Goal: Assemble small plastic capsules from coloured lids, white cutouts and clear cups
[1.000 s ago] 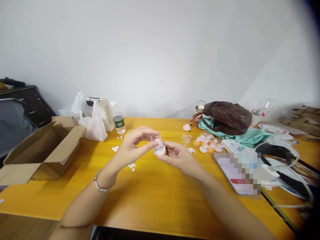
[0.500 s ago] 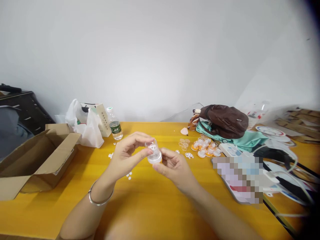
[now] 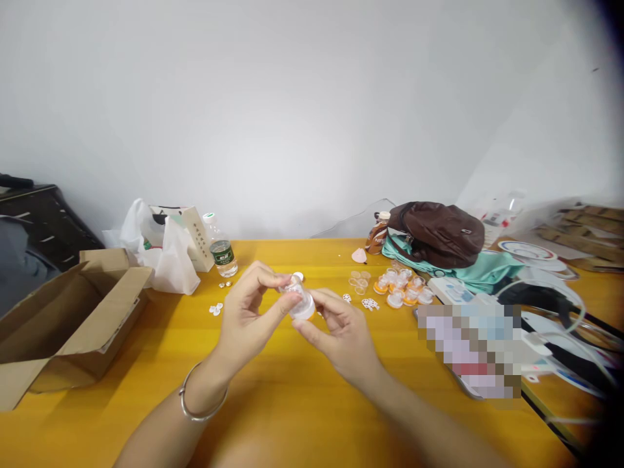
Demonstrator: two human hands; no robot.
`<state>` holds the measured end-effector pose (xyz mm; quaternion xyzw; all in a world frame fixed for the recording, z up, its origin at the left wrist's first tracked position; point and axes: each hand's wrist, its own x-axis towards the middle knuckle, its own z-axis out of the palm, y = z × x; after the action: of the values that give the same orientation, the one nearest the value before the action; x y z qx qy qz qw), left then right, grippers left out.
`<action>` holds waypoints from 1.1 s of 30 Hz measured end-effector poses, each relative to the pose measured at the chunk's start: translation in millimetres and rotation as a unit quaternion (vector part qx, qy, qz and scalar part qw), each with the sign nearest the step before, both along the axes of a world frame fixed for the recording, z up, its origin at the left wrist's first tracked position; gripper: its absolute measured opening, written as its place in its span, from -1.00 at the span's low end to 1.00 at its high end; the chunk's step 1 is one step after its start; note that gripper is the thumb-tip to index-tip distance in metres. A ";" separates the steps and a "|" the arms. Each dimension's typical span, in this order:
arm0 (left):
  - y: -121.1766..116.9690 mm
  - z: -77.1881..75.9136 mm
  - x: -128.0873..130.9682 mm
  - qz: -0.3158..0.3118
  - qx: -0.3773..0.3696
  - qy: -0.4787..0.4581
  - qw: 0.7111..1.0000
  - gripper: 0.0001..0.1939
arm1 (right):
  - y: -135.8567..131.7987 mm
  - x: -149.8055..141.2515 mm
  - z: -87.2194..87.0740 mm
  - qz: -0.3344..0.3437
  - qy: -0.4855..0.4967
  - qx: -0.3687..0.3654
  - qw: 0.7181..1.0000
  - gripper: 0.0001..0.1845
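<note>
Both hands hold a clear plastic bell-shaped part (image 3: 303, 307), raised in front of me over the table. My left hand (image 3: 253, 305), with a silver bangle at the wrist, pinches its narrow upper end between thumb and fingers. At the wider rim, my right hand (image 3: 344, 328) grips with thumb below and fingers at the side. A trace of orange shows at this rim. Just behind the narrow end a small white disc (image 3: 297, 277) is visible; whether it touches the part I cannot tell. Similar clear parts with orange rims (image 3: 402, 286) are grouped to the right.
Clear rings (image 3: 359, 283) and small white perforated pieces (image 3: 370, 304) lie beyond my right hand. Small white pieces (image 3: 215, 309) are left of my left hand. An open cardboard box (image 3: 104, 312), a water bottle (image 3: 224, 253), a brown bag (image 3: 439, 234) and a phone (image 3: 468, 354) surround the work area.
The clear part has tilted, its narrow end now more toward my left fingers, which have shifted slightly on it. My right hand keeps its hold on the rim. The view has moved slightly.
</note>
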<state>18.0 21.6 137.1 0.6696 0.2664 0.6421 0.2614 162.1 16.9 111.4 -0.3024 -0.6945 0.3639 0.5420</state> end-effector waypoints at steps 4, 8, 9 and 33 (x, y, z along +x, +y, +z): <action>-0.4 -0.7 3.1 0.008 0.009 -0.013 1.000 -0.85 | 2.2 0.1 -2.8 0.004 -0.004 -0.005 1.000 -0.74; 0.2 2.0 -2.6 -0.051 -0.039 0.002 0.998 -0.86 | 3.2 0.9 -0.8 0.044 0.035 -0.050 0.997 -0.82; 1.1 2.2 -4.4 -0.076 -0.053 -0.002 0.996 -0.87 | 3.0 1.2 0.0 0.067 0.053 -0.071 0.994 -0.85; -0.9 2.3 -9.8 -0.084 -0.049 0.058 0.994 -0.88 | 0.5 6.5 5.5 0.055 -0.069 -0.021 0.996 -0.88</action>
<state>8.2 20.7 139.4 0.7123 0.2547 0.5642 0.3309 168.6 17.4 116.9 -0.2993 -0.7381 0.3864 0.4652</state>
